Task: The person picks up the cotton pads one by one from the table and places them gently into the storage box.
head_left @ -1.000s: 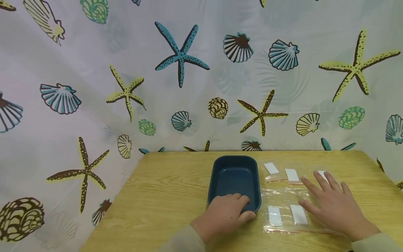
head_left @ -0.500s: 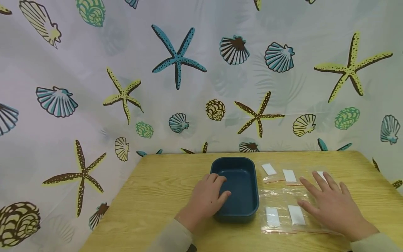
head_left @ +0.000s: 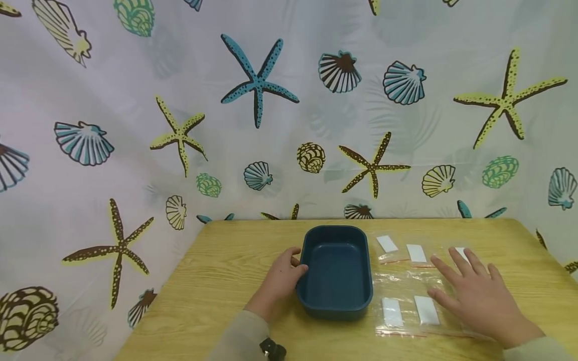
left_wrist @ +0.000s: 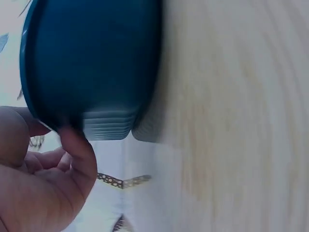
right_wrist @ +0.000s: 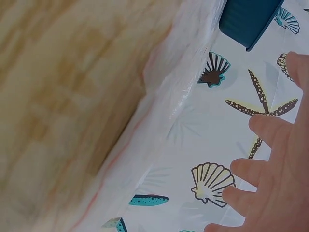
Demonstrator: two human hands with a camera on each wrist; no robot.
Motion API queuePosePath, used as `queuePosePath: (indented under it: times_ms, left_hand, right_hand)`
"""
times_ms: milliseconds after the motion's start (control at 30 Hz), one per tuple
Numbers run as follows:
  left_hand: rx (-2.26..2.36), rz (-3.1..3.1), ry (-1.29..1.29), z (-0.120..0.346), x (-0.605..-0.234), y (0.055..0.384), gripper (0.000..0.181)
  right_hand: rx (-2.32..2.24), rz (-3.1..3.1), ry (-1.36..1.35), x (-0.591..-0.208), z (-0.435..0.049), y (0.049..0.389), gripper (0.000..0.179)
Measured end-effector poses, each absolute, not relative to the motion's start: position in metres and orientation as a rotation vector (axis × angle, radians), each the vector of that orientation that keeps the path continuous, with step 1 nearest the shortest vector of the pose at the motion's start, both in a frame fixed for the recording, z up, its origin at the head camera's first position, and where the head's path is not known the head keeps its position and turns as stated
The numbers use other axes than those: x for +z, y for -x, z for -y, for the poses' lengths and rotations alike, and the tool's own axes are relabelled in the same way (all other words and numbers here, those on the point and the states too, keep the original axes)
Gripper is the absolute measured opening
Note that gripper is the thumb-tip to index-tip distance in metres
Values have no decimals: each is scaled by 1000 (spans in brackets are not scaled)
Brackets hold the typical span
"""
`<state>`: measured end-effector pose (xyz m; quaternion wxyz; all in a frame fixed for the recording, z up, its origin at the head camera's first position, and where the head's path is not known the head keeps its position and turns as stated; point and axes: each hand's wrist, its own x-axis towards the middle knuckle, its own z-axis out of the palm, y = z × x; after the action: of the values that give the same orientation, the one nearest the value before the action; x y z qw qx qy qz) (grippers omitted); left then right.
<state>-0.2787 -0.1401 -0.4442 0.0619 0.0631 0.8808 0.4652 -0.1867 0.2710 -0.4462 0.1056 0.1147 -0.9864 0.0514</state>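
Note:
A dark blue plastic bin (head_left: 336,313) with rounded corners stands in the middle of the wooden table; nothing shows inside it. My left hand (head_left: 279,277) is at its left side. In the left wrist view, the thumb and a finger of that hand (left_wrist: 46,193) pinch the bin's rim (left_wrist: 26,63). To the right of the bin lie several clear zip bags (head_left: 399,286) with red closure lines, each with a white rectangle (head_left: 426,310). My right hand (head_left: 483,296), fingers spread and straight, lies over the rightmost bags and partly hides them.
The wooden table (head_left: 235,281) reaches back to a white curtain (head_left: 289,125) printed with starfish and shells. More of this cloth hangs along both sides. A dark strap piece (head_left: 272,349) shows under my left sleeve.
My left hand has moved left, from over the bin's near end to its left rim, and grips there. My right hand has stayed over the bags.

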Motion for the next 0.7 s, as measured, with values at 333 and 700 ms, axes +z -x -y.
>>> queuePosePath:
  times_ms: [333,700]
  left_hand:
    - [1820,-2217,-135,149,-458,285,52]
    - [1942,-2076,-159,149,-464,284,50]
  right_hand:
    - [132,2913,-348,-449,-277,189,75]
    - [168,2933,-401,-452,-295,202,75]
